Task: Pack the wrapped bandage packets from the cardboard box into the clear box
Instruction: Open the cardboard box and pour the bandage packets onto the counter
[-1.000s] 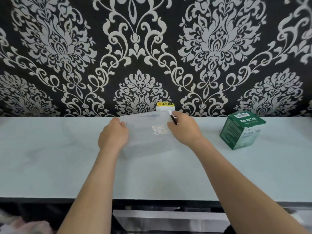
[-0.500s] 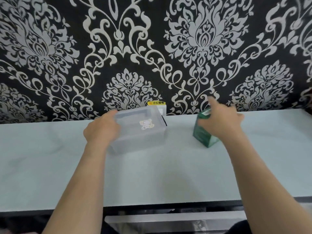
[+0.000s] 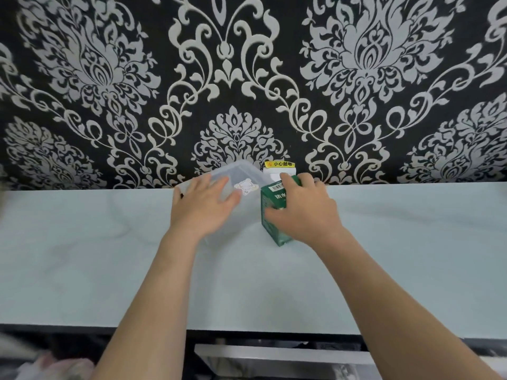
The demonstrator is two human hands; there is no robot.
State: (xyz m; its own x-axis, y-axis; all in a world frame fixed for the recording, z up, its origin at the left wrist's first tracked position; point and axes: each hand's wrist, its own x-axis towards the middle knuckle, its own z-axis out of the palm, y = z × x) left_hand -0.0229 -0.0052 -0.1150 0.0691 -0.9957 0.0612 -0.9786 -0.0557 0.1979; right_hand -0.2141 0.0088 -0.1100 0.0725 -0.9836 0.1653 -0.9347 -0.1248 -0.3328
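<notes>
Barely started: I see no bandage packets out yet. Right hand [image 3: 304, 212] has its grip wrapped round the green cardboard box [image 3: 271, 212], standing on the surface [image 3: 411, 256] just beside the clear box [image 3: 241, 176]. Left hand [image 3: 203, 207] lies flat and spread on its lid, holding nothing. Carton contents hidden; clear box's edges hard to trace.

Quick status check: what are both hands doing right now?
Left hand flat on clear plastic box. Right hand gripping green cardboard box, beside it. Nothing blocking.
</notes>
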